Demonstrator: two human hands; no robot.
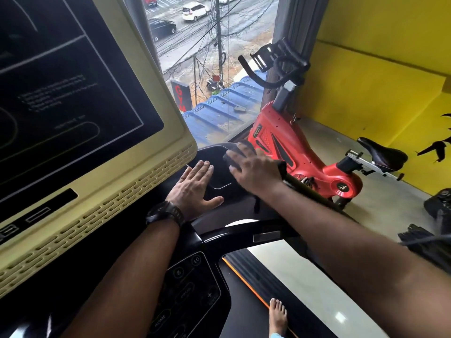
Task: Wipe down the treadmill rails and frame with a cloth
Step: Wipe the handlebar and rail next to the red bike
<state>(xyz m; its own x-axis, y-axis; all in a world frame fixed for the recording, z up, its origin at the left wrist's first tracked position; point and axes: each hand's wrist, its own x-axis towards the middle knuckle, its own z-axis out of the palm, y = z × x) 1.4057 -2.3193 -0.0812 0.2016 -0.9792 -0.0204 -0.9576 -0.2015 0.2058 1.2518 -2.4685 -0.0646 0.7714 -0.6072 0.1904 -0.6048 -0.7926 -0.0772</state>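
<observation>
I stand on a treadmill. Its black glossy console tray (214,154) lies right of the cream-framed screen (136,167). My right hand (253,172) presses a dark cloth (235,152) flat onto the tray's far right part, fingers spread over it; most of the cloth is hidden under the palm. My left hand (195,189), with a black watch on the wrist, rests flat on the tray just left of it, fingers straight. The black handrail (244,230) runs below my arms, and the button panel (190,284) sits lower down.
A red exercise bike (292,152) stands close on the right, beside the yellow wall (380,69). A window (214,69) ahead looks down on a street. My bare foot (278,315) is on the treadmill side rail (246,281). Dark equipment (436,211) sits at the far right.
</observation>
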